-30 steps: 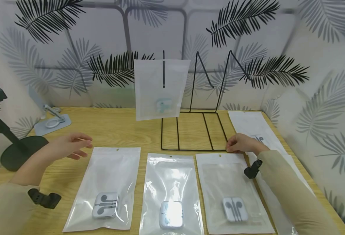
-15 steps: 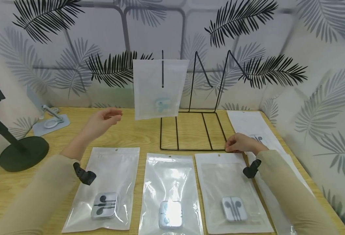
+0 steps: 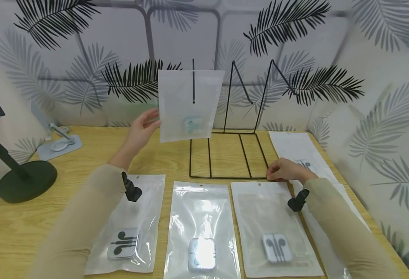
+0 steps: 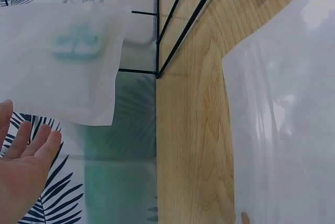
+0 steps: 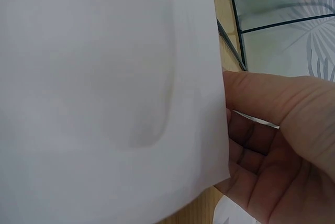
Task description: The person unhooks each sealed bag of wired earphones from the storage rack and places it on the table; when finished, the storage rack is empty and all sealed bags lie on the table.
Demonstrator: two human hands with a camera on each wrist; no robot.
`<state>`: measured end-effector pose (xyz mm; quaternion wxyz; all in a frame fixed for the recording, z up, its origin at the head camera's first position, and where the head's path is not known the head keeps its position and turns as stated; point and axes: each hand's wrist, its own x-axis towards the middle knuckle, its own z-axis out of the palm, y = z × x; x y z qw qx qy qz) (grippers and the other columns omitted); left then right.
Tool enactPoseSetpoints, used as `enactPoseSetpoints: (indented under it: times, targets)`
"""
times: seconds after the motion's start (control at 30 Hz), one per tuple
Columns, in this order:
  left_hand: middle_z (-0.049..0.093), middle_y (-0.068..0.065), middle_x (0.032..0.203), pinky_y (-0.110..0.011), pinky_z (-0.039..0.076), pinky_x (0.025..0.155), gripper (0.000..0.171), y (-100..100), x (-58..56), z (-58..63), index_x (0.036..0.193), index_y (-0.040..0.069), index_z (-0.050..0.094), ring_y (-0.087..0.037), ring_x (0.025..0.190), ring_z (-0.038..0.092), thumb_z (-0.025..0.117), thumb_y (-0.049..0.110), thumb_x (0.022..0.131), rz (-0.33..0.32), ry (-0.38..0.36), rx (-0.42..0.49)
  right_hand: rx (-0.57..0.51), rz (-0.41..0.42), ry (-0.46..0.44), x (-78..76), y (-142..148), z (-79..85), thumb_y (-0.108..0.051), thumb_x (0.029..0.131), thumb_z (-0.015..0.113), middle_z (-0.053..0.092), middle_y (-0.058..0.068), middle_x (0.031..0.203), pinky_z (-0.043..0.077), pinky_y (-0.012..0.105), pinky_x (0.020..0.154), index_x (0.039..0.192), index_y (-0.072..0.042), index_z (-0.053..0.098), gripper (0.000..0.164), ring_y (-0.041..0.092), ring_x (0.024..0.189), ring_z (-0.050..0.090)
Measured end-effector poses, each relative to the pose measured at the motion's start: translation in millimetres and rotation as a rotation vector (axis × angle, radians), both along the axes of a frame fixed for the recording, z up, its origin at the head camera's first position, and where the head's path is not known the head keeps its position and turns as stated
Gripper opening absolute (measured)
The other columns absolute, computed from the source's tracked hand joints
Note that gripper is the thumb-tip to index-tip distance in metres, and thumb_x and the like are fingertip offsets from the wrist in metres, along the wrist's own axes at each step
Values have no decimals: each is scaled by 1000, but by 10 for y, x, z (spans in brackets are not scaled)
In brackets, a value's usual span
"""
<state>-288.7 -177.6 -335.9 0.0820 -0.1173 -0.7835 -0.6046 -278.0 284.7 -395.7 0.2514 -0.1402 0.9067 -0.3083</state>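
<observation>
A frosted white zip bag [image 3: 180, 97], with a small pale-blue earphone case showing through near its bottom, hangs on the left hook of a black wire display rack [image 3: 225, 178]. My left hand [image 3: 140, 131] is raised at the bag's left edge, fingers extended and thumb apart. In the left wrist view its fingertips [image 4: 49, 137] lie right beside the bag's border. At the rack's front right corner my right hand [image 3: 288, 170] pinches the wire between thumb and curled fingers. A white bag partly covers those fingers in the right wrist view.
Three bags with boxed earphones lie in front: a left bag [image 3: 141, 213], a middle bag [image 3: 204, 209] and a right bag [image 3: 260, 209]. More white bags [image 3: 288, 145] lie along the right edge. A dark lamp [image 3: 26, 178] and a grey folding stand [image 3: 59, 147] occupy the left.
My left hand has moved up and right, from above the left front bag to the hanging bag's left edge. My right hand stays at the rack's corner.
</observation>
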Motion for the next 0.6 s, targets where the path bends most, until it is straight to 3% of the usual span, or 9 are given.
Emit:
enactPoseSetpoints:
  times: [0.17,0.37,0.6]
  targets:
    - [44,-16,135,-36,40,97,44,52,-65,-29,138,3,41,-29,119,44,50,8,95,-10,9,106,5,-3,-3,-10,-6,-13,-7,86,64,58,-2,69,41,25,53,84,-1,66,6,12,59,47]
    - [45,-17,134,-38,43,94,43,119,-83,-14,138,0,40,-28,115,47,48,5,96,-28,-46,168,23,-20,-8,-11,-16,7,-7,86,65,59,-1,71,42,26,55,85,-1,66,6,12,61,48]
    - [47,-17,133,-40,45,92,41,158,-107,-35,137,1,43,-28,116,48,47,5,96,-20,-79,139,31,-27,-16,-14,-16,9,-7,86,65,58,-2,71,42,26,55,85,-2,66,5,12,62,48]
